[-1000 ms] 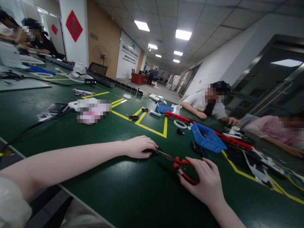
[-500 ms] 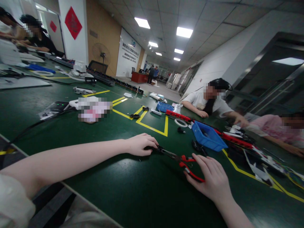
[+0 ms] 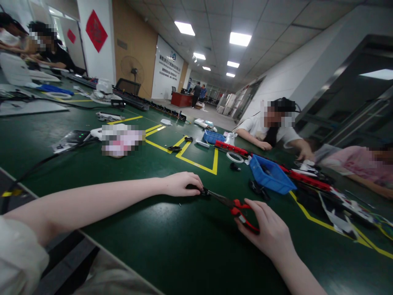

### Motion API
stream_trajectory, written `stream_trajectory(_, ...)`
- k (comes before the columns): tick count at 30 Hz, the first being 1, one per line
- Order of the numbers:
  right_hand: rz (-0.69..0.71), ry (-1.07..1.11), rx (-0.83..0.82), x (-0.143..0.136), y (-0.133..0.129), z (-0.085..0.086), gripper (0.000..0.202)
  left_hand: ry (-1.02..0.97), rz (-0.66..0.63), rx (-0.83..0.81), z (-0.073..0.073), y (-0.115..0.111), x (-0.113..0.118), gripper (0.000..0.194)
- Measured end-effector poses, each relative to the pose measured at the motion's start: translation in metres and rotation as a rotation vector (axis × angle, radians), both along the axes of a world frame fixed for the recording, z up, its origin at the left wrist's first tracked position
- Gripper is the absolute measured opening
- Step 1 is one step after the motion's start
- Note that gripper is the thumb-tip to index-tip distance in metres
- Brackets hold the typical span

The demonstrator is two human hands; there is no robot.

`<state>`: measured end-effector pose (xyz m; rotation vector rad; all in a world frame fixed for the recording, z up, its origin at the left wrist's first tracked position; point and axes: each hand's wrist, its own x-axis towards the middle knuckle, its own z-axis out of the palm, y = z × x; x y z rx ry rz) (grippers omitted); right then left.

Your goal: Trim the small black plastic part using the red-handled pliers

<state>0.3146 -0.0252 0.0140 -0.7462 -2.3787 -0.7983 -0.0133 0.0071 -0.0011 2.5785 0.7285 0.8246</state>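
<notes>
"Near the middle of the green desk [image 3: 184,250], what are you pinching?"

"Some small black part [image 3: 205,192]. The thumb and fingers of my left grip [image 3: 184,185] are pressed on it and cover so much that I can't make out its shape."

"And your other side?"

"My right grip [image 3: 270,227] is round the red-handled pliers [image 3: 237,212], thumb against the lower handle, fingers by the upper one. The handle ends disappear behind my fingers."

"Do the tips bite?"

"They reach the part, but dark metal runs into black there; I can't tell whether they clamp or merely touch."

"What's in the blue tray [image 3: 273,185], beyond the pliers?"

"Dark contents [image 3: 267,170], too shadowed to name. One black tangle [image 3: 258,189] lies just beside it, equally unclear."
</notes>
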Motion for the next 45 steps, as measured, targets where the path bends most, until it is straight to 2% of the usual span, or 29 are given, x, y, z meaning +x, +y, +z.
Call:
stream_trajectory(3, 0.007, 0.009, -0.01, -0.001, -0.002, 0.0, 0.046, -0.013, -0.006, -0.03, 0.001, -0.001, 0.0, 0.018)
stream_trajectory(6, -0.047, 0.006, -0.017, -0.005, -0.002, 0.0, 0.046, -0.015, -0.014, -0.044, 0.001, -0.002, -0.001, 0.018)
stream_trajectory(18, -0.098, -0.055, 0.008, -0.016, -0.002, 0.001, 0.041, 0.031, -0.025, 0.01, -0.001, -0.003, -0.001, 0.018)
stream_trajectory(29, -0.073, -0.052, -0.025, -0.018, -0.004, 0.001, 0.041, 0.101, -0.033, 0.079, 0.002, -0.005, -0.001, 0.023)
stream_trajectory(45, -0.084, -0.057, -0.038, -0.016, -0.004, 0.0, 0.041, 0.077, -0.053, 0.013, 0.007, -0.008, 0.0, 0.027)
